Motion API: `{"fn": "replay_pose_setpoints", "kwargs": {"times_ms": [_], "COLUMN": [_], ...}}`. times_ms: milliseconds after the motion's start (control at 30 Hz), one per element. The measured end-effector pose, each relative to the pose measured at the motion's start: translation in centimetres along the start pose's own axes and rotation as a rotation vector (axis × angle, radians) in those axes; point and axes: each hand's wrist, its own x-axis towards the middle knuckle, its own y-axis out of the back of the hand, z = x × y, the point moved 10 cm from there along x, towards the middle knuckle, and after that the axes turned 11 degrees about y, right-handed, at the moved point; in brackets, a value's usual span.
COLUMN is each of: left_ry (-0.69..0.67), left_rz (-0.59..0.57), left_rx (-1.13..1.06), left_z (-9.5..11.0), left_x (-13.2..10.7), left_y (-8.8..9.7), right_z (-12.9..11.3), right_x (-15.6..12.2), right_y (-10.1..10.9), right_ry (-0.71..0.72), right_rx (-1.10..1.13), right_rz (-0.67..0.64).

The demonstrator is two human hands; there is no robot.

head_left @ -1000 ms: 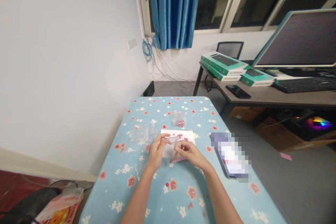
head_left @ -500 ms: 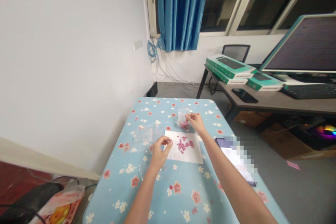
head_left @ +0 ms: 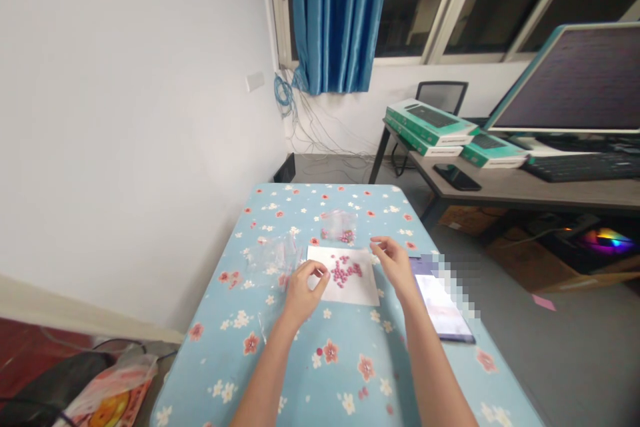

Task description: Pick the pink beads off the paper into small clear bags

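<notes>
Pink beads (head_left: 344, 272): loose cluster in the middle of the sheet
White paper sheet (head_left: 363, 293): flat on the counter
Clear plastic bag (head_left: 339, 227): lying just beyond the sheet, a few beads inside

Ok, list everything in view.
Tablecloth: one, light blue floral, covering the table
White paper sheet: one, white, mid-table
Pink beads: many, pink, heaped on the paper
Clear plastic bags: two, clear, one holding beads beyond the paper, one left of it
Phones: two, dark, one right of the paper, one on the desk
Boxes: three, green and white, on the desk
Monitor: one, teal-framed, on the desk
Keyboard: one, black, on the desk
Curtain: one, blue, at the window
Left hand: one, fingertips pinched at the paper's left edge
Right hand: one, open, right of the paper
</notes>
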Motion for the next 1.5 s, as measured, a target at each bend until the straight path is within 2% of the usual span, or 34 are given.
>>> {"fn": "replay_pose_setpoints", "kwargs": {"times_ms": [133, 267, 367, 467, 667, 1067, 1167, 1333, 1500], "left_ry": [-0.009, -0.018, -0.042, -0.072, -0.004, -0.021, -0.042, -0.122, -0.190], "left_rz": [-0.013, -0.012, -0.024, -0.073, -0.162, -0.126, -0.103, -0.025, 0.039], "left_rx": [0.036, 0.105, 0.249, 0.429, 0.672, 0.701, 0.679, 0.598, 0.475], "left_z": [-0.3, -0.3, 0.0, -0.1, -2.6, -2.7, -2.1, 0.6, 2.8], "left_x": [0.0, 0.1, -0.5, -2.1, -5.3, -5.4, -5.1, -3.7, -1.8], "left_y": [-0.6, -0.5, 0.6, 2.1, 4.1, 3.4, 3.5, 3.7, 2.1], "right_z": [0.9, 0.5, 0.0, -0.4, -1.2, -2.0, -2.1, -2.2, -2.3], "right_x": [-2.9, -3.4, -3.4, -3.5, -3.9, -4.4, -4.5, -4.5, -4.5], "right_y": [0.1, -0.6, -1.2, -1.7, -2.1, -1.9, -1.9, -1.9, -2.2], "right_ry": [-0.007, 0.028, 0.056, 0.075, 0.079, 0.070, 0.064, 0.040, 0.024], "right_rx": [-0.033, -0.111, -0.164, -0.227, -0.331, -0.387, -0.398, -0.434, -0.484], "right_rz": [-0.013, -0.082, -0.157, -0.224, -0.316, -0.375, -0.391, -0.374, -0.362]}}
